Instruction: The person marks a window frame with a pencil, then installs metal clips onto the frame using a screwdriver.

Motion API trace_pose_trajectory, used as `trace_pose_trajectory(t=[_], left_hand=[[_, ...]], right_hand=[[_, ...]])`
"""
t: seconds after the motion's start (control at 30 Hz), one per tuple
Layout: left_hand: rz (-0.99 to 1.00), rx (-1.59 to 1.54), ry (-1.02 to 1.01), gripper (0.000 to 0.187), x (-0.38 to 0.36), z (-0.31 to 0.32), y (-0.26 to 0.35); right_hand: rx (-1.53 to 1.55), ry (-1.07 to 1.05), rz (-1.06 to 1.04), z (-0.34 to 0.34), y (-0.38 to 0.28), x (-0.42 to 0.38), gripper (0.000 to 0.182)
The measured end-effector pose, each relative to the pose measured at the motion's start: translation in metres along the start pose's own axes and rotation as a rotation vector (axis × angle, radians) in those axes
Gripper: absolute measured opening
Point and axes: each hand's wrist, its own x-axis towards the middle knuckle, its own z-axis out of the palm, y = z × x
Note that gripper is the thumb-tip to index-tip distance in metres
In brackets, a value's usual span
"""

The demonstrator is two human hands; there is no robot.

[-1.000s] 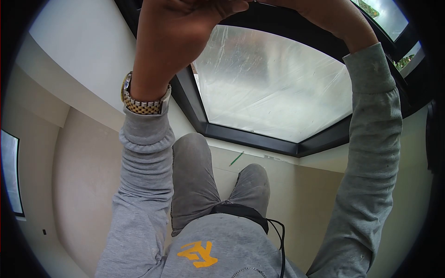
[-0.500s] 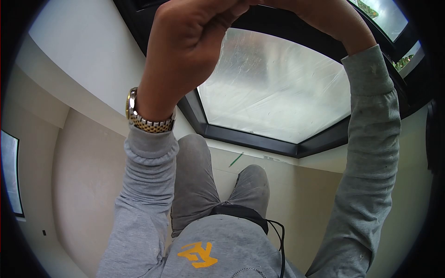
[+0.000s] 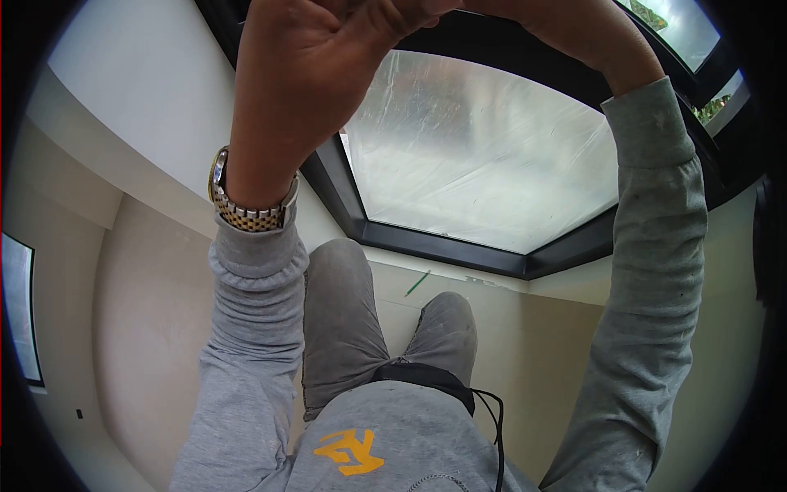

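Note:
My left hand [image 3: 303, 90] is raised at the top of the view, a gold-and-silver watch [image 3: 250, 215] on its wrist. Its visible fingers curl inward towards the right hand, and the upper edge cuts off whatever they hold. My right hand [image 3: 566, 29] reaches in from the other side at the same height; its fingers lie beyond the top edge or are hidden. Both hands are in front of the upper part of a black window frame [image 3: 447, 242]. The window's glass [image 3: 492, 156] is hazy, with streaks and creases like those of a film.
A green pencil-like stick [image 3: 418, 283] lies on the pale surface below the window, near my knees. Plain pale walls [image 3: 156, 303] curve around both sides. Another window [image 3: 18, 307] is at the far left, and more black framing [image 3: 721, 156] stands at the upper right.
My left hand and forearm have shifted slightly left and up, uncovering a bit more of the window frame. The right arm has hardly moved.

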Motion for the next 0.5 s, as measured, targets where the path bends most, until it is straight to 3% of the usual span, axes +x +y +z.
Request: trace_pose_trajectory(t=[0.07, 0.17, 0.27, 0.37, 0.47, 0.5], left_hand=[[0.000, 0.000, 0.063, 0.028, -0.003, 0.001, 0.009], [0.105, 0.493, 0.010, 0.029, -0.004, -0.001, 0.032], [-0.111, 0.267, -0.019, 0.025, -0.006, 0.003, 0.043], [-0.193, 0.226, 0.205, 0.021, -0.007, 0.017, 0.048], [-0.295, 0.315, 0.050, 0.014, -0.005, 0.006, 0.058], [-0.286, 0.340, 0.015, 0.013, -0.006, 0.004, 0.059]], right_hand=[[0.038, 0.003, 0.013, -0.003, -0.006, -0.003, 0.027], [0.088, 0.009, 0.031, -0.006, -0.012, -0.006, 0.026], [0.136, -0.026, 0.105, -0.004, -0.011, -0.006, 0.026], [0.097, -0.015, 0.059, 0.005, 0.000, 0.003, 0.026], [0.121, -0.007, 0.119, 0.005, -0.005, -0.004, 0.025], [0.087, 0.035, 0.023, 0.005, -0.008, -0.010, 0.025]])
